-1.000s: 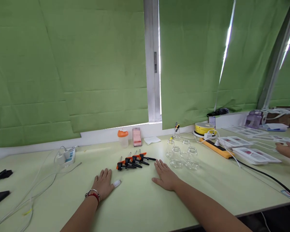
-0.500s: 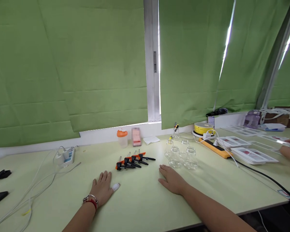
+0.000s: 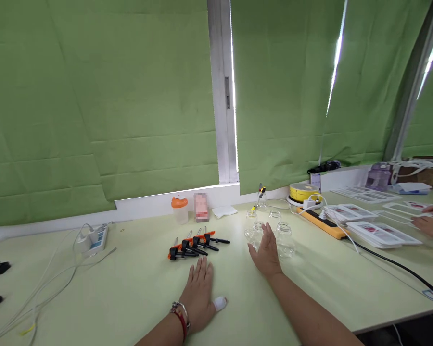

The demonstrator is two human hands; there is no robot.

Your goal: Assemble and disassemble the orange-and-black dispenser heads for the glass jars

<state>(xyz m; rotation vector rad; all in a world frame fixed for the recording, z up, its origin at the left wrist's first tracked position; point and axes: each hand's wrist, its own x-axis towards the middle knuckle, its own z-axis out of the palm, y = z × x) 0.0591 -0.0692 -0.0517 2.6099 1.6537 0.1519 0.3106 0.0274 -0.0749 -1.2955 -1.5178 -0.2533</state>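
My left hand [image 3: 199, 294] is spread palm down over the table, fingertips just short of a row of several black-and-orange clamp-like tools [image 3: 195, 244] with thin metal rods. White tape covers its thumb. My right hand [image 3: 267, 253] is raised with fingers stretched out, in front of a clear glass jar [image 3: 257, 229] that it partly hides. I cannot tell whether the fingers touch that glass. Beside it stand another clear jar [image 3: 284, 236] and more glass jars behind. Neither hand holds anything.
Behind the tools stand an orange-lidded cup [image 3: 180, 211] and a pink blurred box [image 3: 201, 207]. A white power strip [image 3: 98, 240] with cables lies left. To the right are an orange power strip [image 3: 323, 223], a yellow round container [image 3: 303, 192], stacked white packs [image 3: 380, 234] and another person's hand [image 3: 431, 225].
My left hand has slid right, toward the front of the tools. My right hand has lifted and moved right to the jars, its fingers now pointing up.
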